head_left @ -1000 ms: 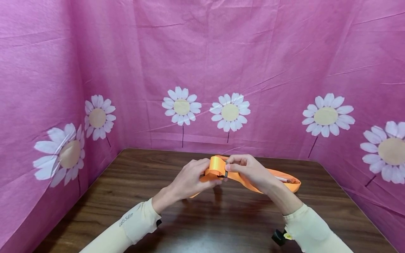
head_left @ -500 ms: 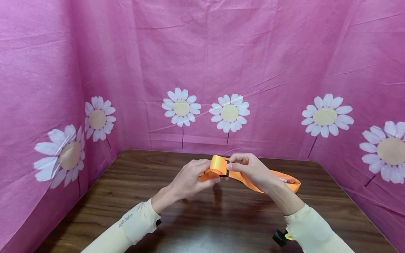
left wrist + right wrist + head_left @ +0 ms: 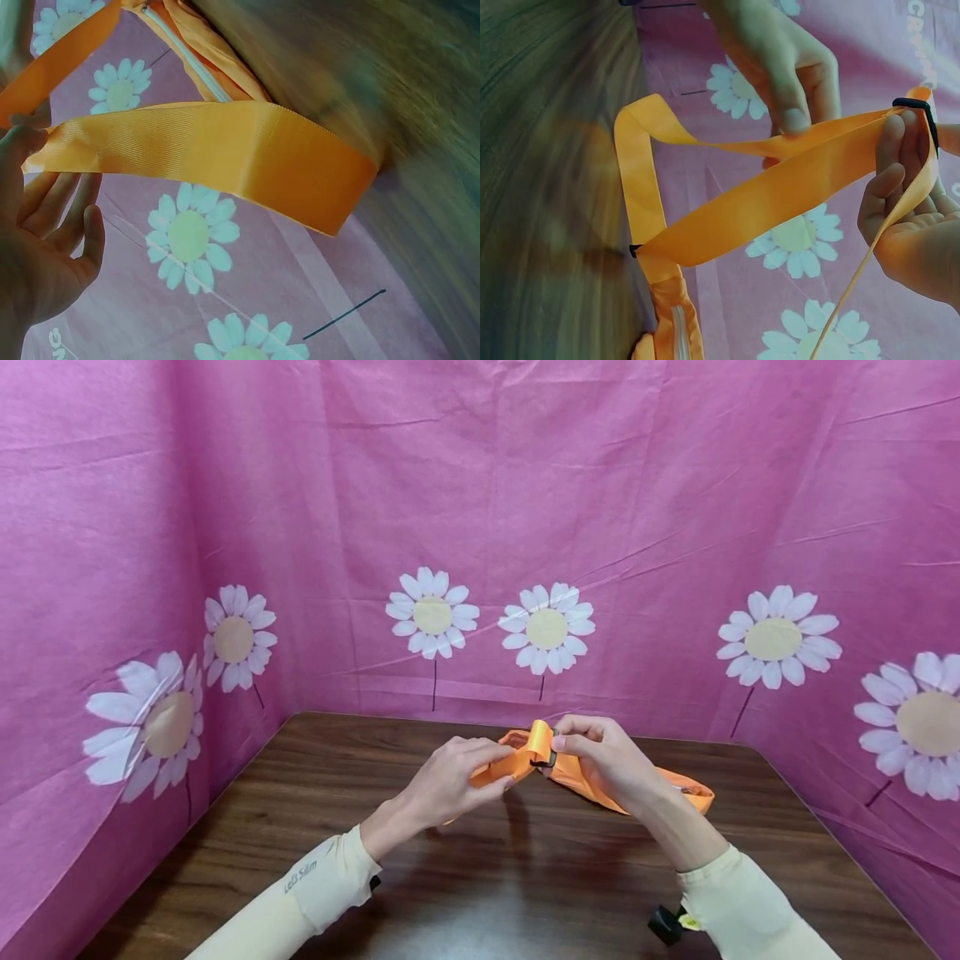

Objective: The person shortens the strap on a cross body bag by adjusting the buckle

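Observation:
An orange webbing strap (image 3: 757, 199) runs between both hands above the table. My left hand (image 3: 453, 781) pinches it between thumb and fingers; in the left wrist view the band (image 3: 225, 146) bends away from that hand. A black slider buckle (image 3: 915, 103) sits on the strap, and my right hand (image 3: 615, 764) grips it with thumb and fingertips. Just left of the buckle, a short loop of strap (image 3: 539, 740) stands up. The strap joins an orange zippered pouch (image 3: 679, 322), which has a pale zip (image 3: 187, 56). Part of the pouch is hidden behind the right hand.
A dark wood-grain table (image 3: 420, 893) lies beneath. Pink cloth (image 3: 480, 485) printed with daisies hangs around its back and sides. A second black fitting (image 3: 635, 250) is on the strap near the pouch. A small black object (image 3: 664, 925) is by the right sleeve.
My right hand has shifted slightly right and up with the buckle, away from my left hand. More strap now shows between them, and the upright loop has moved right and become narrower.

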`<state>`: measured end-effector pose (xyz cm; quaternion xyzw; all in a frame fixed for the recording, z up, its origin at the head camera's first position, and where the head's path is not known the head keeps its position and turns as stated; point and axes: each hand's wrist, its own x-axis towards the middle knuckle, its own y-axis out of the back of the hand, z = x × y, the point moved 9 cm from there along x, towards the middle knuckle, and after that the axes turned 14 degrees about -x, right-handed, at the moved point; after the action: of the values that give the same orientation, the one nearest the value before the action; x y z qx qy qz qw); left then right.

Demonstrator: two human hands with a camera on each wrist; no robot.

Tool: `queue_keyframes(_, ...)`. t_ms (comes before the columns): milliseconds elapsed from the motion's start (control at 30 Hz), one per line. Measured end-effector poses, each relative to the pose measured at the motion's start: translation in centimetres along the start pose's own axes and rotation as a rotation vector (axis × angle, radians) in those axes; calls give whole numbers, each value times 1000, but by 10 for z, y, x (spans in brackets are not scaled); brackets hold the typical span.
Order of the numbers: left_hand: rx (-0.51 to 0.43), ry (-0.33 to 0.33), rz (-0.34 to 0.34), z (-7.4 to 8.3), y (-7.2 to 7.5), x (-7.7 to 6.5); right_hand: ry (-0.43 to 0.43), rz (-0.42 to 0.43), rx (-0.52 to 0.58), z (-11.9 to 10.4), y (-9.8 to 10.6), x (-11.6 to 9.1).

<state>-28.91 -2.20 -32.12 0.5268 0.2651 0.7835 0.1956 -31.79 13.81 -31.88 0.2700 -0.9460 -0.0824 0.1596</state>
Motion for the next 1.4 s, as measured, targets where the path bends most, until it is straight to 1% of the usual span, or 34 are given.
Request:
queue_keyframes(133,60,10,3,-4,1,0,33,2,12,-8,6,-2)
queue_keyframes(267,133,34,-17,-7,2,0,59,-7,22,-13,9,-3)
queue_keyframes(400,216,69,-59,-12,3,0,51,43,50,-12,17,-4)
queue_keyframes(500,247,90,-78,-16,5,-1,43,76,67,-10,21,-5)
queue_keyframes(667,242,112,-89,-20,6,-2,25,81,60,-5,23,-4)
queue_keyframes(800,225,117,-100,-19,6,-1,22,68,27,-3,22,-3)
queue_keyframes(900,195,116,-103,-17,7,1,20,53,-15,-2,20,-2)
queue_keyframes(1000,164,108,-84,-13,11,3,20,43,-54,0,18,1)
queue_keyframes(1133,116,80,-37,-4,17,7,29,25,-118,1,13,4)
queue_keyframes(1233,88,61,-21,2,15,9,32,2,-158,5,7,5)
queue_keyframes(1400,61,31,-15,10,9,8,18,-56,-211,16,-5,4)
